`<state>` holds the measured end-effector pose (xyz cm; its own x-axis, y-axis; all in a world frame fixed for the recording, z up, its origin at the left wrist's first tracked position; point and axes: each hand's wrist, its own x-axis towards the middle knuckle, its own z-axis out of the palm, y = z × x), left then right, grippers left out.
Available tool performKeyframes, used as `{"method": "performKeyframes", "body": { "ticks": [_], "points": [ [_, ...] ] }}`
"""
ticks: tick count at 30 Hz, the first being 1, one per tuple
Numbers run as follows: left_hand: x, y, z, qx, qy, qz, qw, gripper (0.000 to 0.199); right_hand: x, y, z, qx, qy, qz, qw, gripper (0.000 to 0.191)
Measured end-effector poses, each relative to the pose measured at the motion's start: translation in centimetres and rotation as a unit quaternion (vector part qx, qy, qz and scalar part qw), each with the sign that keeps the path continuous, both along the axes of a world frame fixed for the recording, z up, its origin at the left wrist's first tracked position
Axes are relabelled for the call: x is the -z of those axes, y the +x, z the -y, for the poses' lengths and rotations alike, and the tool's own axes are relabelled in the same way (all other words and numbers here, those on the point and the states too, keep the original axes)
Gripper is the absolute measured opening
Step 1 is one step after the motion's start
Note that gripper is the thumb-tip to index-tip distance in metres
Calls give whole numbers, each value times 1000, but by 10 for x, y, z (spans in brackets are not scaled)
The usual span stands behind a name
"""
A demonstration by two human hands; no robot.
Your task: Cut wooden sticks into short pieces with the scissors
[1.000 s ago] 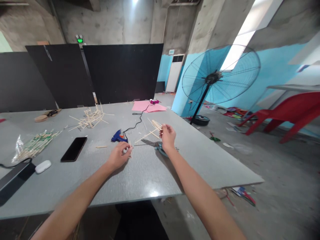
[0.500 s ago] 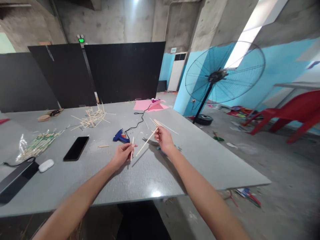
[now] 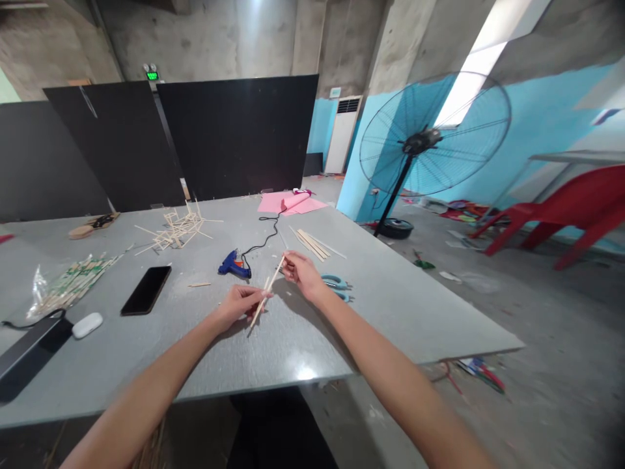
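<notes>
Two thin wooden sticks (image 3: 275, 273) are held close together above the grey table, one longer than the other. My left hand (image 3: 243, 303) pinches the shorter stick and meets the lower part of the longer one. The upper end of the longer stick is pinched in my right hand (image 3: 301, 272). Beyond my left hand lies a blue glue gun (image 3: 234, 264) with a black cord. Scissors with light-blue handles (image 3: 336, 284) lie partly behind my right hand. Past that hand is a small bundle of wooden sticks (image 3: 313, 245).
A structure of joined sticks (image 3: 178, 228) stands at the table's back left. A phone (image 3: 146, 290), a packet of sticks (image 3: 75, 281), a white case (image 3: 88, 325) and a dark box (image 3: 34, 355) lie left. Pink paper (image 3: 293, 202) lies behind; a large fan (image 3: 422, 140) stands right.
My right hand has come left and slightly down, bringing the longer stick against the shorter one in my left hand. More of the scissors and the stick bundle now shows.
</notes>
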<state>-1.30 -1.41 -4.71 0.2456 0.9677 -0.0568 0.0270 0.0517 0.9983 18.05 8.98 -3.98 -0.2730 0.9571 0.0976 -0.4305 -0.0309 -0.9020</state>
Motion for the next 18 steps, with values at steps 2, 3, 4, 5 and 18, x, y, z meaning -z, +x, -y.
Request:
{"method": "performKeyframes", "body": {
  "ticks": [2,3,4,5,18],
  "points": [
    [0,0,0,3,4,-10,1000,50,0,0,0,-4,3,3,1000,34],
    [-1,-1,0,4,7,-16,1000,49,0,0,0,-6,3,5,1000,34],
    [-1,-1,0,5,9,-23,1000,49,0,0,0,-8,3,6,1000,33],
    [-1,-1,0,7,11,-30,999,48,0,0,0,-8,2,8,1000,33],
    [-3,0,2,21,-21,-42,999,54,1,-2,0,10,12,-2,1000,42]
  ]
}}
